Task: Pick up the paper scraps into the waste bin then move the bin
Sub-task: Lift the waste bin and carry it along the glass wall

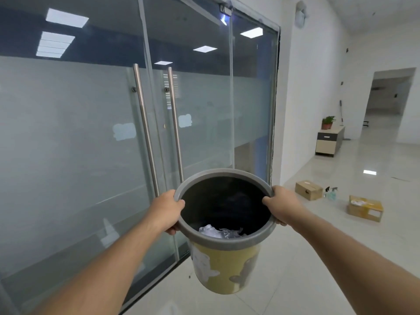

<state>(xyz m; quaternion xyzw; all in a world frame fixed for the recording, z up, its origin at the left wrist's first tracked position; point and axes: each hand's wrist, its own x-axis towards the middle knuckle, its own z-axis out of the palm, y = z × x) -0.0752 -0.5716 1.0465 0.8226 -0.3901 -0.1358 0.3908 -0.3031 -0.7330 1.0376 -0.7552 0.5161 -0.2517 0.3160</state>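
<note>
The yellow waste bin (223,264) hangs in the air above the tiled floor (295,269), crumpled paper scraps (219,231) inside. The left hand (166,212) and right hand (281,204) each clamp its grey rim on opposite sides. Glass doors (91,133) stand to the left; cardboard boxes (309,189) lie far right.
</note>
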